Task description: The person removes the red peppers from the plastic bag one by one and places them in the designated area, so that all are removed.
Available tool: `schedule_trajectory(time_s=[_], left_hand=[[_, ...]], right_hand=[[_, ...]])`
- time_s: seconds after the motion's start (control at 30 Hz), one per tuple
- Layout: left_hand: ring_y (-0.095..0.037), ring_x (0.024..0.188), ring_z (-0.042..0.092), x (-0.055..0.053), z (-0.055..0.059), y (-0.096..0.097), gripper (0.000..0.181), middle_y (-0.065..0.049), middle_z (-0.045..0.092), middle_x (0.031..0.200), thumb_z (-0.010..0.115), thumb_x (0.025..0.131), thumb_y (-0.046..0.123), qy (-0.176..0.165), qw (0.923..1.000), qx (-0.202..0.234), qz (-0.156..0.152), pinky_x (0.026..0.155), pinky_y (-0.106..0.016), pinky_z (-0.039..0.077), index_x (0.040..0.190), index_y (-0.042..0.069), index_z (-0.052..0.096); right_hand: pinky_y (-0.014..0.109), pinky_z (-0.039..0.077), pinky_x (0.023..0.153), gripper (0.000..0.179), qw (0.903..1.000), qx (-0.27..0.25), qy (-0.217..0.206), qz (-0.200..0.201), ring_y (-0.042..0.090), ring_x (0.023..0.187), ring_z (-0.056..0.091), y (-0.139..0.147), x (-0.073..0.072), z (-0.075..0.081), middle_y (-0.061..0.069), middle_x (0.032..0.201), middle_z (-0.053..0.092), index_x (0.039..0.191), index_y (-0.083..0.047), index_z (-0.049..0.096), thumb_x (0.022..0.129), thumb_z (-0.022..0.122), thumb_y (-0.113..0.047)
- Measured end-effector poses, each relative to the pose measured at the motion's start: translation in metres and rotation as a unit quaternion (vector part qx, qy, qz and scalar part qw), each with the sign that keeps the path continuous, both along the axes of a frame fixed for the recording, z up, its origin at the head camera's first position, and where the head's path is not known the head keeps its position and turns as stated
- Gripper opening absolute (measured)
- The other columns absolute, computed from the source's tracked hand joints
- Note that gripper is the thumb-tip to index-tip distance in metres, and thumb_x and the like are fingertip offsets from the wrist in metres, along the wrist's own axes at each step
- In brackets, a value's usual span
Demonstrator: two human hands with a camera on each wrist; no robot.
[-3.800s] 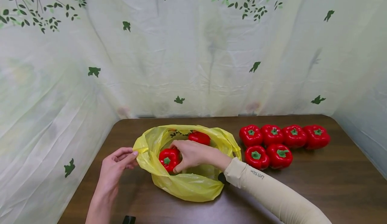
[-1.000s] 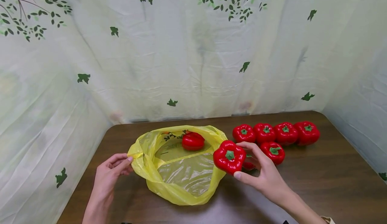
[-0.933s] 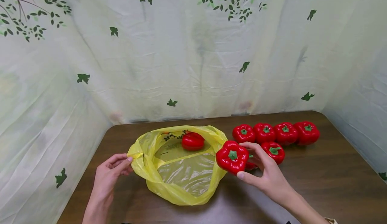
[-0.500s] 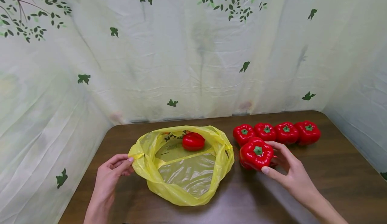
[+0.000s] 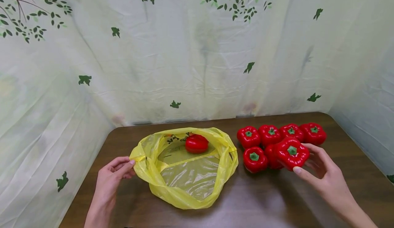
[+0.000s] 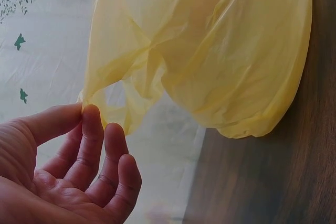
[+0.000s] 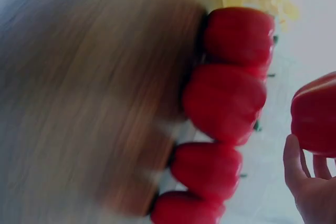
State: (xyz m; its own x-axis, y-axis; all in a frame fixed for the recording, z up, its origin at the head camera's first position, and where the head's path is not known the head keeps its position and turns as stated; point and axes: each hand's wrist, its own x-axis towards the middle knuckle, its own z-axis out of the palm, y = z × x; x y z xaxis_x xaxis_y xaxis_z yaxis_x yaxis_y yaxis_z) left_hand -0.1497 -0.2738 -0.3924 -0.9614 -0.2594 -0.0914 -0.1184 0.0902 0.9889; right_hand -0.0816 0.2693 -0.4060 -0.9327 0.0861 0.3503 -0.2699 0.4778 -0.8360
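A yellow plastic bag (image 5: 184, 199) stands with its mouth spread wide, and one red bell pepper (image 5: 196, 143) lies inside near the far wall. My left hand (image 5: 111, 176) pinches the bag's left edge between thumb and index finger; the left wrist view shows the pinched handle corner, the other fingers loosely bent. At the right, my right hand (image 5: 324, 175) holds a red bell pepper (image 5: 286, 156) by its side, green stem toward the head camera. This pepper is above the table and partly covers a front-row pepper (image 5: 272, 156). The right wrist view shows it raised beside the others.
Four-sided rows of red peppers sit at the back right: several in the back row (image 5: 269, 135), with another front pepper (image 5: 254, 159) left of the half-covered one. The brown wooden table (image 5: 215, 217) ends at a pale leaf-printed curtain (image 5: 197, 67).
My right hand has lifted the pepper out of the bag and carried it right, past the front-left pepper. The bag's right side has sprung outward. My left hand keeps its pinch.
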Motion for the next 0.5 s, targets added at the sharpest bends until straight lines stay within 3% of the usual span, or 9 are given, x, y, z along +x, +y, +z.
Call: schedule_trajectory(time_s=[0.27, 0.5], left_hand=[[-0.016, 0.065, 0.067, 0.001, 0.001, 0.001, 0.019, 0.001, 0.071, 0.077, 0.078, 0.087, 0.017, 0.004, 1.0000, 0.003, -0.001, 0.063, -0.029, 0.055, 0.097, 0.005, 0.068], [-0.017, 0.065, 0.067, 0.002, 0.001, 0.001, 0.018, 0.000, 0.071, 0.077, 0.079, 0.086, 0.018, 0.004, 1.0000, 0.000, 0.001, 0.064, -0.030, 0.056, 0.096, 0.007, 0.068]], right_hand=[[0.008, 0.046, 0.081, 0.065, 0.9990, 0.005, -0.006, -0.045, -0.003, 0.110, 0.053, 0.024, 0.008, -0.005, 0.002, 0.130, 0.047, 0.145, -0.011, 0.040, 0.088, 0.071, 0.001], [0.009, 0.049, 0.073, 0.064, 0.9951, -0.007, -0.056, -0.081, -0.010, 0.102, 0.055, 0.036, 0.007, -0.014, -0.002, 0.127, 0.047, 0.144, -0.018, 0.040, 0.090, 0.073, -0.011]])
